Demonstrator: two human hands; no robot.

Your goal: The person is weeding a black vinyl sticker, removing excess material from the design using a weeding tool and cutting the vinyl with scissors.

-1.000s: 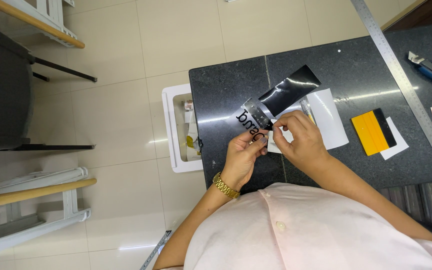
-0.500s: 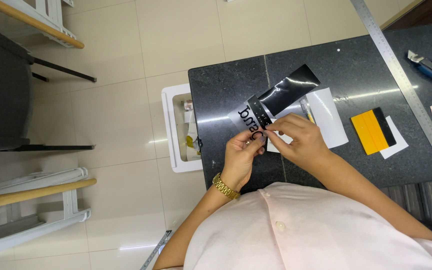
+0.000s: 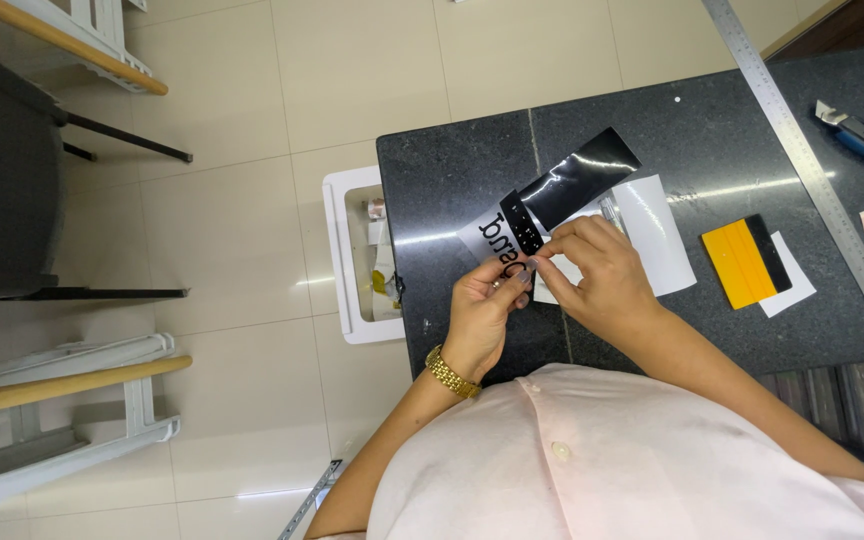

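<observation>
Over the table (image 3: 652, 130), both hands' fingers (image 3: 542, 262) pinch a glossy black lettered vinyl strip (image 3: 572, 180)

Blk table (image 3: 452, 170) w/ squeegee (image 3: 747, 262), ruler (image 3: 802, 160)

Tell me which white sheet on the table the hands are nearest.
The large glossy white sheet beside the right hand; the small white square lies apart under the yellow squeegee.

Left hand (image 3: 482, 310): forearm rising from lower left, wrist bent slightly, gold watch at wrist, fingers curled, thumb and fingertips pinched near top. Right hand (image 3: 597, 275): forearm entering from lower right, back of hand up, fingers bent toward left, thumb and index fingertips pinched. Both hands' fingertips meet, touching each other, above chest.
</observation>
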